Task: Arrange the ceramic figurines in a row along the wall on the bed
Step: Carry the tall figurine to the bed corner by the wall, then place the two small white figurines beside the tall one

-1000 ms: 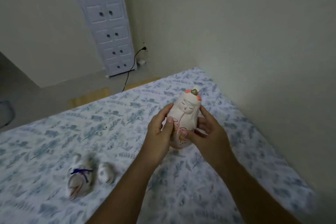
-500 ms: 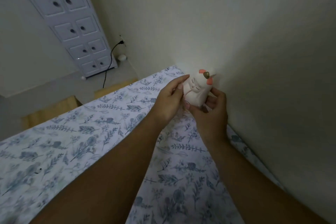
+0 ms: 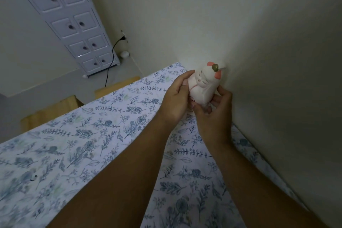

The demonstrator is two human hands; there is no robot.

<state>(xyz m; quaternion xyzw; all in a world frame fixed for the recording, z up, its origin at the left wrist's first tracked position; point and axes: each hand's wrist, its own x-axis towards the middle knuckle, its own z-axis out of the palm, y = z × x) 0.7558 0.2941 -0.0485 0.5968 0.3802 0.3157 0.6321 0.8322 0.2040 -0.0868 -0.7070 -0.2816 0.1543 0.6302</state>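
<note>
A white ceramic doll figurine (image 3: 204, 84) with pink hair ornaments and a brass topknot is held close against the cream wall (image 3: 268, 61), near the far corner of the bed (image 3: 111, 135). My left hand (image 3: 176, 98) grips its left side and my right hand (image 3: 215, 114) cups its lower right side and base. The figurine leans toward the wall; its base is hidden by my fingers. The other figurines are out of view.
The bed has a white sheet with blue leaf print. Beyond its far edge stand a wooden bed frame (image 3: 51, 109) and a white drawer cabinet (image 3: 74, 24). A black cable (image 3: 111, 61) runs from a wall socket.
Both hands carried the doll figurine from the middle of the bed to the wall at the far corner. The two small figurines seen at first have dropped out of view.
</note>
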